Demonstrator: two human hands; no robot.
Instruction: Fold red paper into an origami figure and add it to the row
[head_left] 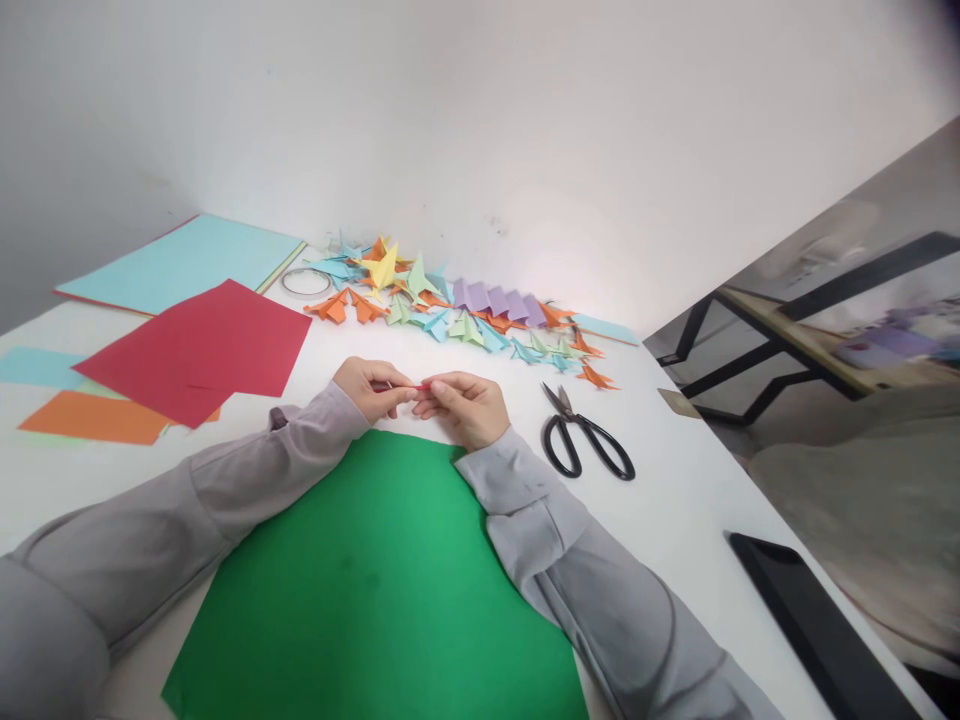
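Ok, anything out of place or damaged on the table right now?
Nothing spilled or torn. The left hand and right hand pinch a small red paper above the green sheet. Only the black tablet lies close along the right edge of the table.

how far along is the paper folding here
Done: a heap of folded paper figures lies at the back of the table. In hand: the left hand and right hand pinch a small red piece between their fingertips. To do, seemingly: the red sheet, green sheet and orange sheet lie flat, unfolded.
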